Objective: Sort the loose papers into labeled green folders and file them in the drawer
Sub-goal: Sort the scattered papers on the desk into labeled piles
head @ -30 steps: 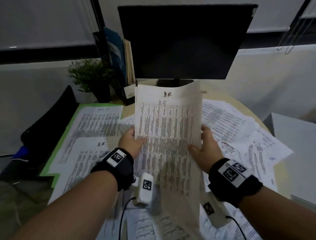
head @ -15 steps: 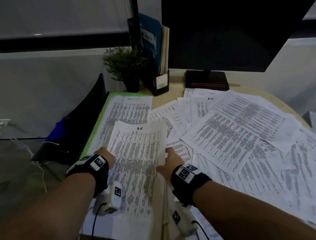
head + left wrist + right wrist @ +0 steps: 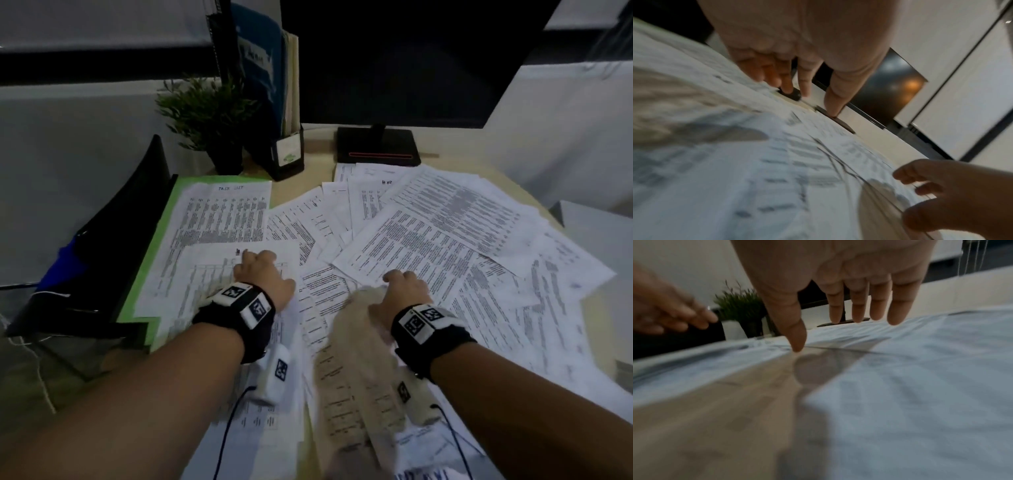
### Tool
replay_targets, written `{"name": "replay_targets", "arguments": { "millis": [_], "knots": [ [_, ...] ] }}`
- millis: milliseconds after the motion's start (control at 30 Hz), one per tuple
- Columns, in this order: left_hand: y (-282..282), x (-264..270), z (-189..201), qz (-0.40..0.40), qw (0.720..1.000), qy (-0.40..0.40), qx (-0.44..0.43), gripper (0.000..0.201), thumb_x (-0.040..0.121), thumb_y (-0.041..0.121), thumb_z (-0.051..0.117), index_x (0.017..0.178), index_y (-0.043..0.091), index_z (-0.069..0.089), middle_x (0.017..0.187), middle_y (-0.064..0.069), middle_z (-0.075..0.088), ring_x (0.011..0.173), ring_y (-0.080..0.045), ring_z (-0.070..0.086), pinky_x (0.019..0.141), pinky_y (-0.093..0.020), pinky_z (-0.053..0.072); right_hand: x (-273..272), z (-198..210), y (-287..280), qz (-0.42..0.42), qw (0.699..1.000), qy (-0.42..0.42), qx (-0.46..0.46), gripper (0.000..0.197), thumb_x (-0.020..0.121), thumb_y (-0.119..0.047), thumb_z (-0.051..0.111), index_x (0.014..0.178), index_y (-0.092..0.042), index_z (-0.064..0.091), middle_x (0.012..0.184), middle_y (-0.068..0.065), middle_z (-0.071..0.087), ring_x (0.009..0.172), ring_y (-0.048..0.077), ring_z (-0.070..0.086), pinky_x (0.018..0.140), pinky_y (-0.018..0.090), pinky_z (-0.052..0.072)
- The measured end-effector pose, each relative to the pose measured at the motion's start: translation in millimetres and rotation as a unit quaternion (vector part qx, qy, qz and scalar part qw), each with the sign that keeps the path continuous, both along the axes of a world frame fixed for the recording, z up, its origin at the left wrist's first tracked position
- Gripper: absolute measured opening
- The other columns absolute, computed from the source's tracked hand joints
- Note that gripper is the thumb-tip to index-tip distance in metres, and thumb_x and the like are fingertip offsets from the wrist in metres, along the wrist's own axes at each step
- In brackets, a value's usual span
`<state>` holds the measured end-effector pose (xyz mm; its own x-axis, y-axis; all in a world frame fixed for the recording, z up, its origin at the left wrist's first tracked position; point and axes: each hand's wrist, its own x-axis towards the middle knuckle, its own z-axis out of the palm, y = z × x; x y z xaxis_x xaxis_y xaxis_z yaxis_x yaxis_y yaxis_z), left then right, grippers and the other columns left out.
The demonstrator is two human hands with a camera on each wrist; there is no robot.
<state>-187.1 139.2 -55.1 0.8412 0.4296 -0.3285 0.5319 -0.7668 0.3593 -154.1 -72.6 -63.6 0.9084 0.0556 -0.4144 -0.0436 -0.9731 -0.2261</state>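
Two hands: the left hand (image 3: 262, 274) and the right hand (image 3: 404, 291). One green folder (image 3: 150, 260), one potted plant (image 3: 209, 116), one monitor stand (image 3: 378, 145), one file holder (image 3: 286, 154). The overlapping papers (image 3: 428, 240) cannot be counted.

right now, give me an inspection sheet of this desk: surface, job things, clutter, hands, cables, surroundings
surface: pale wooden desk, mostly buried under paper
job's things: loose white printed sheets fanned across the desk; open green folder at left with a sheet headed task list on it; no drawer in view
clutter: small potted green plant, black file holder with a blue folder, black monitor base
grippers: left hand presses flat on a sheet lying over the folder; right hand open, fingers spread over the pile, a blurred sheet beneath its wrist
cables: dark wrist-camera leads trail over the near papers
surroundings: dim room, white walls, black chair back at left
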Motion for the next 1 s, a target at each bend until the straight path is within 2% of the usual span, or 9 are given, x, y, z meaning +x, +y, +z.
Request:
{"name": "replay_targets", "arguments": {
  "millis": [100, 200, 333, 500, 633, 767, 833, 900, 1000],
  "knots": [
    [-52.3, 10.5, -4.8, -0.105, 0.993, 0.026, -0.044, 0.055, 0.085, 0.036, 0.062, 0.135, 0.021, 0.045, 0.14, -0.008, 0.039, 0.126, -0.027, 0.042, 0.105, -0.039, 0.039, 6.4, -4.0, -45.2, 0.041, 0.994, 0.01, -0.098, 0.076, 0.08, -0.04, 0.067, 0.141, -0.012, 0.03, 0.142, 0.009, 0.032, 0.13, 0.029, 0.033, 0.106, 0.041, 0.038],
    [-94.4, 15.1, -13.8, -0.188, 0.979, 0.063, -0.045, 0.059, 0.084, 0.038, 0.064, 0.136, 0.019, 0.045, 0.141, -0.007, 0.041, 0.127, -0.025, 0.043, 0.105, -0.037, 0.039, 8.7, -12.8, -70.1, 0.086, 0.991, 0.03, -0.102, 0.087, 0.076, -0.049, 0.07, 0.141, -0.011, 0.028, 0.142, 0.008, 0.031, 0.13, 0.029, 0.035, 0.106, 0.042, 0.038],
    [-128.1, 22.8, -20.9, -0.214, 0.973, 0.084, -0.011, 0.069, 0.082, 0.042, 0.066, 0.14, 0.018, 0.04, 0.143, -0.009, 0.037, 0.13, -0.028, 0.038, 0.106, -0.042, 0.039, 11.7, -18.1, -76.8, 0.129, 0.986, 0.032, -0.099, 0.075, 0.082, -0.037, 0.065, 0.141, -0.012, 0.026, 0.135, 0.01, 0.041, 0.121, 0.031, 0.047, 0.095, 0.041, 0.046],
    [-152.4, 31.4, -19.6, -0.208, 0.975, 0.078, -0.012, 0.072, 0.079, 0.046, 0.067, 0.139, 0.015, 0.041, 0.141, -0.01, 0.041, 0.129, -0.029, 0.041, 0.105, -0.042, 0.04, 15.6, -15.0, -75.0, 0.173, 0.973, 0.052, -0.145, 0.065, 0.092, -0.016, 0.05, 0.146, -0.011, 0.015, 0.131, 0.018, 0.046, 0.113, 0.038, 0.054, 0.082, 0.043, 0.048],
    [-157.1, 33.2, -17.7, -0.166, 0.98, 0.077, -0.08, 0.071, 0.083, 0.042, 0.065, 0.143, 0.016, 0.037, 0.145, -0.008, 0.038, 0.128, -0.025, 0.044, 0.103, -0.036, 0.041, 26.1, -2.7, -89.3, 0.236, 0.958, 0.043, -0.158, 0.033, 0.094, -0.016, 0.046, 0.126, -0.007, 0.05, 0.114, 0.01, 0.06, 0.107, 0.028, 0.059, 0.08, 0.034, 0.047],
    [-149.2, 45.8, -8.9, -0.095, 0.995, 0.027, -0.029, 0.061, 0.087, 0.041, 0.059, 0.142, 0.02, 0.04, 0.145, -0.009, 0.038, 0.128, -0.029, 0.043, 0.105, -0.04, 0.04, 29.4, 11.4, -117.5, 0.24, 0.964, 0.062, -0.094, 0.025, 0.095, -0.019, 0.045, 0.105, -0.012, 0.067, 0.099, 0.003, 0.063, 0.088, 0.021, 0.057, 0.074, 0.026, 0.044],
    [-147.9, 51.6, -4.7, -0.073, 0.997, 0.024, -0.004, 0.062, 0.087, 0.041, 0.058, 0.142, 0.02, 0.04, 0.144, -0.01, 0.039, 0.129, -0.03, 0.041, 0.105, -0.042, 0.04, 23.0, 14.8, -135.4, 0.268, 0.958, 0.079, -0.068, 0.026, 0.095, -0.014, 0.046, 0.113, -0.013, 0.066, 0.122, 0.002, 0.062, 0.104, 0.02, 0.059, 0.086, 0.027, 0.047],
    [-148.2, 55.9, -5.4, -0.064, 0.996, 0.053, 0.009, 0.066, 0.086, 0.042, 0.059, 0.143, 0.019, 0.037, 0.143, -0.011, 0.038, 0.127, -0.031, 0.042, 0.104, -0.043, 0.04, 15.0, 16.1, -152.4, 0.29, 0.946, 0.131, -0.057, 0.039, 0.093, -0.002, 0.045, 0.125, -0.015, 0.062, 0.144, -0.002, 0.046, 0.129, 0.019, 0.044, 0.103, 0.027, 0.038],
    [-153.7, 57.4, -10.6, -0.043, 0.995, 0.095, 0.007, 0.073, 0.082, 0.036, 0.066, 0.144, 0.017, 0.033, 0.141, -0.012, 0.034, 0.122, -0.032, 0.048, 0.098, -0.04, 0.046, 21.2, 16.2, -175.0, 0.208, 0.965, 0.158, 0.027, 0.049, 0.085, 0.006, 0.043, 0.114, -0.024, 0.068, 0.132, -0.004, 0.054, 0.126, 0.017, 0.049, 0.099, 0.027, 0.043]
  ]
}}
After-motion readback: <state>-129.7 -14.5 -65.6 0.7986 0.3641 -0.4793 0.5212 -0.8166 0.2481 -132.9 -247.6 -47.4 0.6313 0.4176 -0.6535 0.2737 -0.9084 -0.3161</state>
